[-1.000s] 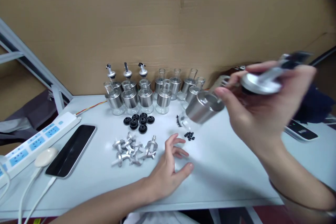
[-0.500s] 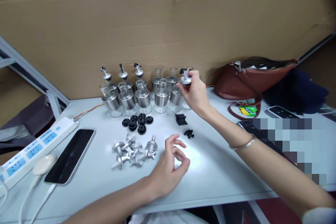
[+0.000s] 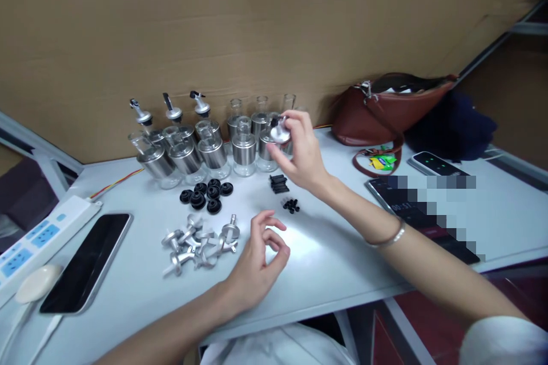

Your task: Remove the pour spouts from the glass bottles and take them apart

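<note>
My right hand [image 3: 302,151] holds a silver pourer top [image 3: 279,132] between thumb and fingers, over the glass and steel bottles at the right of the group. My left hand [image 3: 259,259] hovers over the table's front part with curled, parted fingers and nothing in them. Beside it lies a heap of silver spouts [image 3: 205,239]. Behind those sit several black stoppers [image 3: 206,197]. Small black tubes [image 3: 279,183] and tiny black caps [image 3: 291,206] lie under my right forearm's left side. Three back-left bottles carry pourers [image 3: 201,105]; a front bottle [image 3: 244,151] has an uncovered neck.
At the left are a power strip [image 3: 38,239], a phone [image 3: 88,262] and a white round charger [image 3: 38,284] with cables. A brown bag [image 3: 385,117], dark cloth [image 3: 454,128], small packets [image 3: 382,162] and a second phone [image 3: 411,211] are at the right. Cardboard [image 3: 171,28] stands behind.
The view has shifted, so the table items appear further left. My right hand, still holding the pourer, has moved slightly left and down relative to the bottles. My left hand keeps its pose.
</note>
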A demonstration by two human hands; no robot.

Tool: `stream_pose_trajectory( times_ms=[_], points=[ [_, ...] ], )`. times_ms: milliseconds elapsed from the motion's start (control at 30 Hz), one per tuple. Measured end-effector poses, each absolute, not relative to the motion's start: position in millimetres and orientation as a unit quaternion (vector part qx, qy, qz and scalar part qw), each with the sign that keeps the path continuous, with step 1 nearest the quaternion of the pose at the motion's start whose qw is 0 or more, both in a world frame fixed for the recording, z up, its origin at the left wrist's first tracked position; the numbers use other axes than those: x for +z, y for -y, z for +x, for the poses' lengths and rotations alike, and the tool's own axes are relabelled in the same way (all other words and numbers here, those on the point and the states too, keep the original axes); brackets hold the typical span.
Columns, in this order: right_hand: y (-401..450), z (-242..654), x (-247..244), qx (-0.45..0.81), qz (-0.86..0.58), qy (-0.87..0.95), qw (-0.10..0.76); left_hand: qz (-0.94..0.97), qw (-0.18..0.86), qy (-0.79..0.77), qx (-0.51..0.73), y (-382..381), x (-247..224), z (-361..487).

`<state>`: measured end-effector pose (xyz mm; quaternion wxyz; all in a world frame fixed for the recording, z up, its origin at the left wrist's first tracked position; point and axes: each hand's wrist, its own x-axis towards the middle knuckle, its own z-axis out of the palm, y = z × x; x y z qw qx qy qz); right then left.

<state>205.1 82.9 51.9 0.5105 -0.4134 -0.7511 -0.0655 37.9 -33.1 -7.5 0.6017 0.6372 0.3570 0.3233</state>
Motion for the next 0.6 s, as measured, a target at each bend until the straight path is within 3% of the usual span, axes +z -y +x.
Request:
stream_pose_trajectory(
  times_ms=[133, 433, 600],
  points=[
    [-46.0, 199.4, 35.8, -0.018, -0.323, 0.832, 0.451, 0.618, 0.603, -0.357, 0.357, 34.5, -8.4, 36.4],
    [-15.6, 199.4, 17.8, -0.051, -0.268, 0.891, 0.363, 0.566, 0.619, -0.428, 0.337, 34.7, -8.1, 33.1],
    [-9.8, 203.3, 28.2, 0.064, -0.241, 0.911, 0.330, 0.540, 0.606, -0.472, 0.345, 33.7, -11.9, 31.4]
  ],
)
